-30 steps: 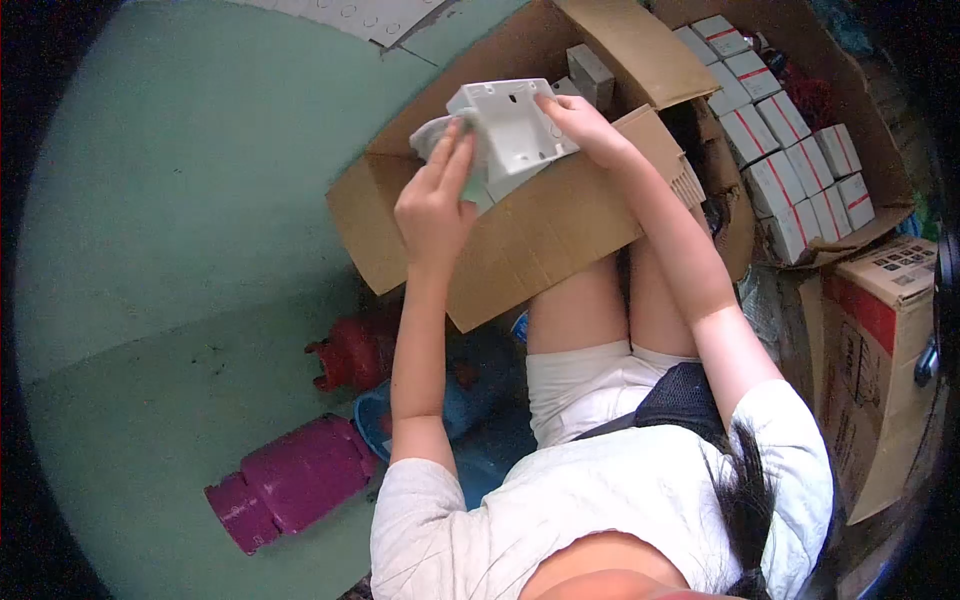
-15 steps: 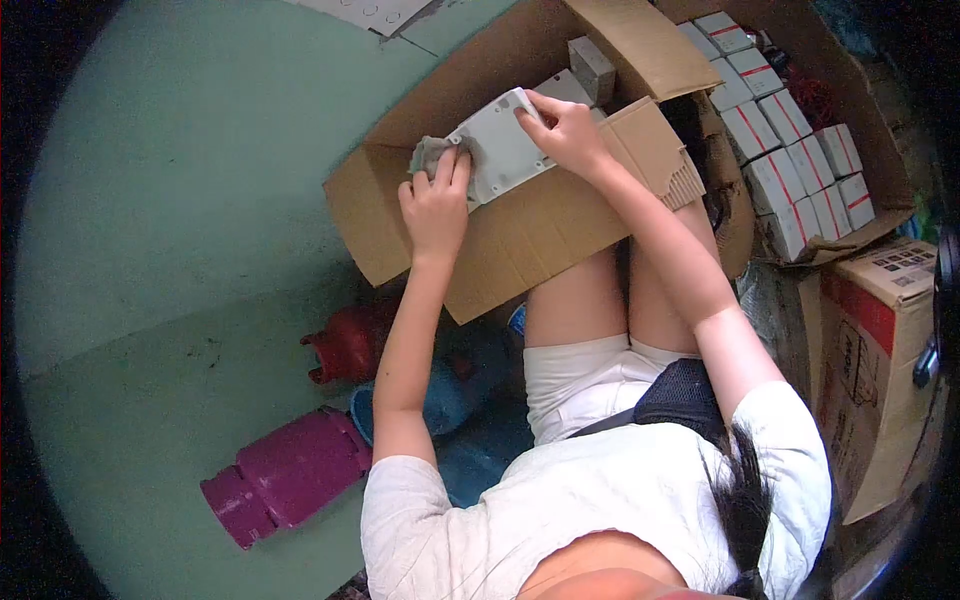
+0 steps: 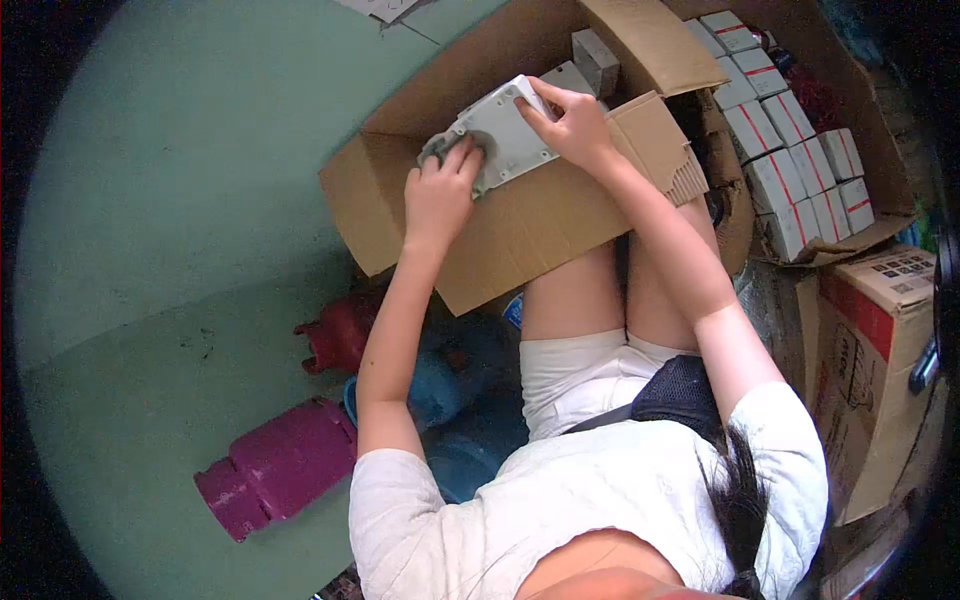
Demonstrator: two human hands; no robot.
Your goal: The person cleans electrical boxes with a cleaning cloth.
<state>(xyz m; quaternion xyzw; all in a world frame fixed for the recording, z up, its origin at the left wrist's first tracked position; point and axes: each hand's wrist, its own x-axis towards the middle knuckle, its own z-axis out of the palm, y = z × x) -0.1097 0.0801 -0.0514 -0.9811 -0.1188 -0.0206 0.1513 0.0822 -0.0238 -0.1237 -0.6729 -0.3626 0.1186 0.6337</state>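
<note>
Flipped over since a second ago: that white plastic box [image 3: 515, 137] now shows its flat back instead of the hollow side. Hands are apart, fwiw. Right hand [image 3: 580, 125] is clamped on the far right corner with the thumb on the flat face, while the left hand [image 3: 440, 195] has its fingers pressing a bunched grey cloth [image 3: 434, 150] to the other end. It's all held over the open cardboard box [image 3: 560, 225], just behind the near flap, with a couple of pale boxes [image 3: 597, 62] further back. Looks to me like a wiping step on the back. Carrying that on calls for a firm right-hand grip and the cloth sliding flat across that face, imo. Can't tell how clean it is from here
</note>
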